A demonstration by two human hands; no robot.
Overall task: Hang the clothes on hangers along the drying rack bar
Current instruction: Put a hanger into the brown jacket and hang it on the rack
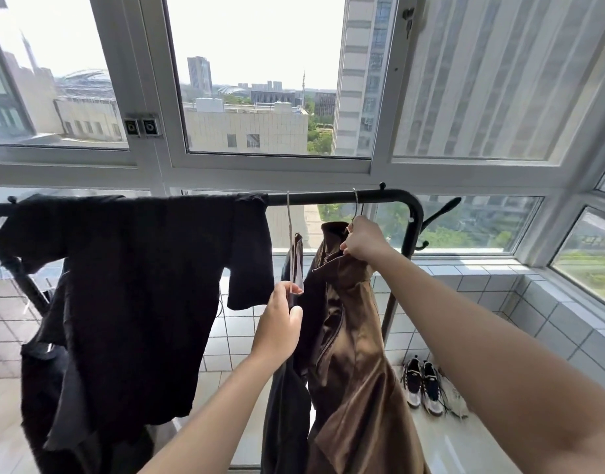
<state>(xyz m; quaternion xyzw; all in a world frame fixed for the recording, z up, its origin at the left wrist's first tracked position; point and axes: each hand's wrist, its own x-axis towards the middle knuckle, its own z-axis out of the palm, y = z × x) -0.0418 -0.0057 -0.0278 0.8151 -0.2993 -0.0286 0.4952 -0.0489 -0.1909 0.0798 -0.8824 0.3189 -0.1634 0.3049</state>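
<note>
Brown jacket [349, 336] hooked on the bar [328, 198], my right hand [364, 242] clamped on its hanger; left hand [281, 323] pinching a second hanger [289, 230]; black shirt [140, 285] only draped.

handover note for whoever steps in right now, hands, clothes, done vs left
Right hand: gripping the hanger neck of the brown jacket; its hook is over the rack bar.
Left hand: pinching the dark garment on the second hanger, also hooked on the bar.
Done: both hangers on the bar.
Left: the black t-shirt is draped over the bar with no visible hanger; hang it, then space things out.
</note>
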